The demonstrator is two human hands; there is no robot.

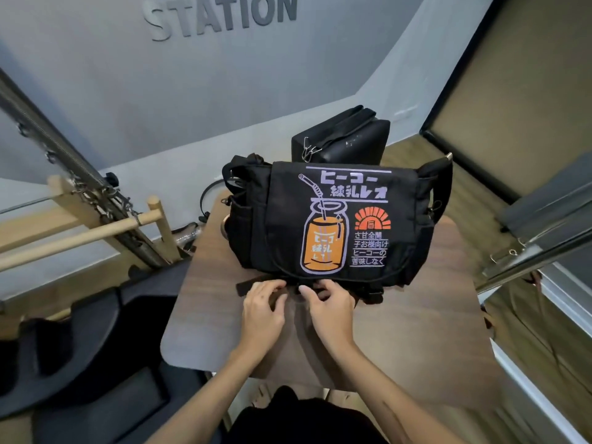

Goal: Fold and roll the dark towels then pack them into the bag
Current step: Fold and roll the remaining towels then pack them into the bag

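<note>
a black bag with an orange drink print lies flap-down on a small wooden surface. a person stands at the near edge, both hands at the bag's lower rim. the left hand has its fingers curled at a dark strap or buckle there; the right hand pinches at the same fastening just beside it. whether either truly grips it, i cannot tell for sure. no towels are in sight, so they are likely already packed, or hidden. the flap is down, which suggests the closing step, near the end. behind the bag sits a second black case.
</note>
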